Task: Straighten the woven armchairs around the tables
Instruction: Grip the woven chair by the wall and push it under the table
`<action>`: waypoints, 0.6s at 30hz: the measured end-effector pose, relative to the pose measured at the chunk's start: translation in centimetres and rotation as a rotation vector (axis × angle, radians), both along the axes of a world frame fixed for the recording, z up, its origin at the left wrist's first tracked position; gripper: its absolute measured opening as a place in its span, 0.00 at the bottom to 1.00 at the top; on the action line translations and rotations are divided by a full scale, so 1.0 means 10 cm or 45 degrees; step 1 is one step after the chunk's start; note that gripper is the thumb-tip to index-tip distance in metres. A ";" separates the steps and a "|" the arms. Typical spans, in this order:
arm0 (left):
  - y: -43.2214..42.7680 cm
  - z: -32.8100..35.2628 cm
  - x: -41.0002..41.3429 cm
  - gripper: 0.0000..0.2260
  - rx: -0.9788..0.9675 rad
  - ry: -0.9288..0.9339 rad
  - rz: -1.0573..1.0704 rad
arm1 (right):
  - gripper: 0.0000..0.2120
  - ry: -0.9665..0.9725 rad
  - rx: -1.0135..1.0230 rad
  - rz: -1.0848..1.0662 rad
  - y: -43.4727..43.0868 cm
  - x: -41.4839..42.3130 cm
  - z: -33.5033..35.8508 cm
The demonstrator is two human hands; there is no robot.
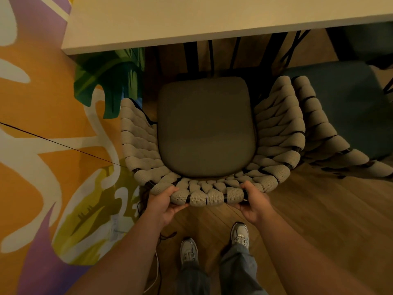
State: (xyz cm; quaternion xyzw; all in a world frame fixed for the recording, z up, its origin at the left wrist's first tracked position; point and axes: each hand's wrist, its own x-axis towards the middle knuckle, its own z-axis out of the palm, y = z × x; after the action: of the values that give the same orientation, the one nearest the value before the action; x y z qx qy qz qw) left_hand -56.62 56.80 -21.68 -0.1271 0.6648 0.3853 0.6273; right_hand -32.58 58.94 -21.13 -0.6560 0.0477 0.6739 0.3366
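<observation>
A woven armchair (276, 133) with thick beige rope wraps and a grey seat cushion (205, 126) stands right below me, its front facing the pale table (191, 20). My left hand (164, 203) grips the top of the backrest at its left side, thumb on top and fingers underneath. At the right side of the same rim my right hand (253, 202) holds on in the same way. A second woven armchair (327, 135) with a teal cushion (350, 107) stands close against the first one's right arm.
A painted wall (42, 135) in orange, purple and green runs close along the chair's left side. Dark table legs (212, 58) show under the tabletop. Cables (156, 271) lie on the wooden floor (319, 209) by my feet (189, 250).
</observation>
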 end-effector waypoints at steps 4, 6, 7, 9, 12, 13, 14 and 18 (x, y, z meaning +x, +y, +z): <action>0.01 -0.01 0.00 0.25 -0.026 0.012 -0.009 | 0.06 0.011 -0.004 0.010 0.01 0.00 -0.01; 0.01 -0.02 -0.01 0.25 -0.036 0.023 -0.005 | 0.04 0.013 -0.003 0.011 0.02 0.00 -0.01; 0.00 -0.03 -0.01 0.25 -0.039 0.028 -0.003 | 0.04 0.010 -0.002 0.010 0.02 0.00 -0.01; 0.00 -0.03 -0.02 0.26 -0.040 0.031 -0.003 | 0.04 0.008 -0.002 0.010 0.02 0.00 -0.01; 0.01 -0.01 -0.01 0.26 -0.030 0.019 -0.014 | 0.05 -0.002 -0.012 0.011 0.02 0.00 -0.01; 0.01 -0.01 -0.01 0.25 -0.027 0.014 -0.016 | 0.05 -0.002 -0.014 0.013 0.02 0.01 -0.01; 0.01 -0.01 -0.01 0.25 -0.026 0.014 -0.012 | 0.06 0.000 -0.017 0.015 0.02 0.01 -0.01; 0.02 -0.01 0.00 0.25 -0.014 0.019 -0.008 | 0.06 0.015 -0.023 0.022 0.03 0.02 -0.03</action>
State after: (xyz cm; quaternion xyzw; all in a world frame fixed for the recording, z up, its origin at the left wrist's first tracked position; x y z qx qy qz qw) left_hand -56.63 56.98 -21.77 -0.1256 0.6720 0.3807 0.6227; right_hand -32.40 59.27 -21.39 -0.6553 0.0501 0.6803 0.3246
